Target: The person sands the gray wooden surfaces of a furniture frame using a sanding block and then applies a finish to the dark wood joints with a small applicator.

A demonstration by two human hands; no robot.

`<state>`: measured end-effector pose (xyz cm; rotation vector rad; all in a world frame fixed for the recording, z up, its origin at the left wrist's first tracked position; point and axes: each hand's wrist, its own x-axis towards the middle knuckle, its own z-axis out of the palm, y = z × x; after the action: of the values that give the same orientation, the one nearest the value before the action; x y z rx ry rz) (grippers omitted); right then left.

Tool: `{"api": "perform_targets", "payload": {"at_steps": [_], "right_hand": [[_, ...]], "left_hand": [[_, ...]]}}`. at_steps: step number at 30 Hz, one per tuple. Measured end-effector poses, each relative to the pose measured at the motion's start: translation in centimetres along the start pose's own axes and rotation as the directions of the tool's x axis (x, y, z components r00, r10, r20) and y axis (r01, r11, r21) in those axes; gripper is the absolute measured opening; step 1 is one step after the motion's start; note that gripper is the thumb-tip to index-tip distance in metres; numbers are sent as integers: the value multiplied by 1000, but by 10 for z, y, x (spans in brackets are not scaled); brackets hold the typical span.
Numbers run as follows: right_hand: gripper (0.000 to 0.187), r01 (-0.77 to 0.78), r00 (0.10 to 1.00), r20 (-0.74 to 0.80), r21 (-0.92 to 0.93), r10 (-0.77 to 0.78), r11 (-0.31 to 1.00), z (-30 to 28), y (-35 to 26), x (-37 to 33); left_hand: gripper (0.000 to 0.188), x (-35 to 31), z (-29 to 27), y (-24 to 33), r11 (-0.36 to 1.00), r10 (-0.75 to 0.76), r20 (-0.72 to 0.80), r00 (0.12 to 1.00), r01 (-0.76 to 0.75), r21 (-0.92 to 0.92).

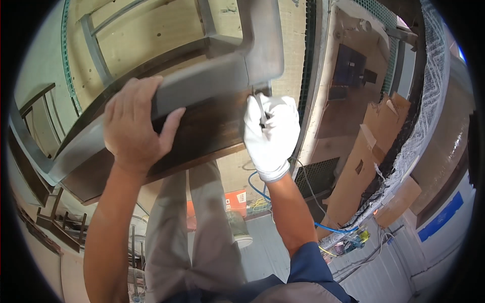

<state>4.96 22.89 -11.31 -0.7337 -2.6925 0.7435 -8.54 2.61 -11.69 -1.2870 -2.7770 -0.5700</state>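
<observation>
A wooden chair frame [202, 76] with a grey-brown finish lies tilted in front of me. My left hand [134, 121] is bare and grips its thick curved rail, fingers over the top edge and thumb along the dark inner side. My right hand [273, 126], in a white glove, is closed close to the joint where the rail meets the leg [262, 40]. A thin, narrow thing shows between the gloved fingers at that joint, but its kind is too small to tell.
Other wooden frames [45, 108] stand at the left. To the right are torn brown cardboard [361, 166] and a wrapped, padded edge [424, 111]. Below, a blue hose [260, 187], cables, a red-orange box [235, 200] and a whitish bucket [240, 230] are around my legs.
</observation>
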Motion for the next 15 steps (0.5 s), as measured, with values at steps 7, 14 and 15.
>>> {"api": "perform_targets", "payload": {"at_steps": [7, 14, 15], "right_hand": [[9, 83, 994, -68, -44, -86, 996, 11, 7, -23], [14, 83, 991, -108, 3, -82, 997, 13, 25, -38], [13, 84, 987, -146, 98, -69, 992, 15, 27, -37]], "left_hand": [[54, -8, 1, -1, 998, 6, 42, 999, -8, 63], [52, -4, 10, 0, 999, 25, -20, 999, -25, 35], [52, -5, 11, 1, 999, 19, -14, 1000, -18, 35]]}}
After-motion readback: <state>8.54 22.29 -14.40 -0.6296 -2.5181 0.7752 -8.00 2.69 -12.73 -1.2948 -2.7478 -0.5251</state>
